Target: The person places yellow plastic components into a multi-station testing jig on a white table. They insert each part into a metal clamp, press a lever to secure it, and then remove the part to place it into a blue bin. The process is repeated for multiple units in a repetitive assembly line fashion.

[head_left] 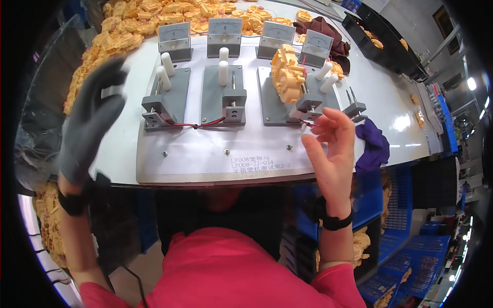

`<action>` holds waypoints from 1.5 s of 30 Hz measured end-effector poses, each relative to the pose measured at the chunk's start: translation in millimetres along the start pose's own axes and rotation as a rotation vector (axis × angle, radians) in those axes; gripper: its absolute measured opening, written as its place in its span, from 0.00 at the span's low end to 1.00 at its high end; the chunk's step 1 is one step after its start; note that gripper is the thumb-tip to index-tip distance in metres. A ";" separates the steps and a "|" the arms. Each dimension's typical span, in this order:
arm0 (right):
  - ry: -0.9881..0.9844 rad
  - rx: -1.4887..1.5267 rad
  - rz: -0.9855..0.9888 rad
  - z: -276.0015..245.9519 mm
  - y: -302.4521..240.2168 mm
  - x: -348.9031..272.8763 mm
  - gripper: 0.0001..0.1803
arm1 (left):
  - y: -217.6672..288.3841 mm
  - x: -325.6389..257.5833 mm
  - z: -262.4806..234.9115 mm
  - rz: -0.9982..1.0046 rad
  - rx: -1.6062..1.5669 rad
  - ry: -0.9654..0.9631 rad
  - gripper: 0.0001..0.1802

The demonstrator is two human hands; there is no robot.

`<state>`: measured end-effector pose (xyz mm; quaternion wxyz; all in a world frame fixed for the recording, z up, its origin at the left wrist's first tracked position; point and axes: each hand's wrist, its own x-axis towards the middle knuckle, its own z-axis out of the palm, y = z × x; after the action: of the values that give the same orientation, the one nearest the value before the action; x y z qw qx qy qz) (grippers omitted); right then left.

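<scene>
My bare right hand hovers with fingers spread near the white table's front edge, just beside the third grey clamp fixture, where the yellow moulded plastic gear part sits. My grey-gloved left hand hangs open by the left edge, holding nothing.

L hand: grey knit glove, black wristband. R hand: bare, black band at wrist (both below grey test board). Pink-red top, short sleeves.

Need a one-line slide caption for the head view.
Gloved left hand raised open, bare right hand open beside a grey clamp fixture holding a yellow plastic part.
</scene>
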<state>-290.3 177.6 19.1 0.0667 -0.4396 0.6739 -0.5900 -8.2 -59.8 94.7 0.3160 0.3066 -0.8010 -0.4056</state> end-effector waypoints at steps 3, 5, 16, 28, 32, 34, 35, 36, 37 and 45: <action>-0.059 0.032 -0.058 5.7 -0.3 5.6 0.27 | 73.3 56.0 14.9 0.498 0.434 -0.352 0.32; -0.059 0.062 -0.059 6.8 0.4 10.0 0.25 | 101.3 98.9 59.5 0.637 0.556 -0.574 0.32; -0.073 0.169 -0.182 7.1 -0.5 11.0 0.12 | 135.7 133.7 185.0 0.741 1.286 -0.934 0.20; -0.079 0.183 -0.048 -4.0 20.6 -5.7 0.13 | 61.9 114.3 -125.6 0.037 1.123 -0.058 0.19; -0.077 0.189 -0.023 2.5 18.1 -5.7 0.13 | -28.6 72.0 -303.4 -0.314 1.271 0.482 0.21; -0.066 0.166 -0.035 2.7 23.8 -5.7 0.13 | -73.0 45.3 -371.9 -0.589 1.358 0.598 0.27; -0.055 0.167 -0.025 3.5 26.0 -6.1 0.13 | -95.9 38.7 -403.0 -0.865 1.297 0.531 0.24; -0.039 0.161 -0.017 3.4 27.5 -6.2 0.14 | -107.7 39.4 -413.3 -0.936 1.239 0.538 0.26; -0.019 0.127 -0.009 3.0 27.0 -7.5 0.14 | -111.4 52.7 -398.5 -0.884 1.307 0.520 0.26; 0.057 0.005 -0.027 -1.7 30.5 -9.8 0.17 | -126.2 184.3 -197.6 -0.164 1.042 0.002 0.37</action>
<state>-301.2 182.9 -10.7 0.0406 -0.4317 0.6678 -0.6050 57.8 -348.6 128.8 0.0898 0.4852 -0.8695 0.0236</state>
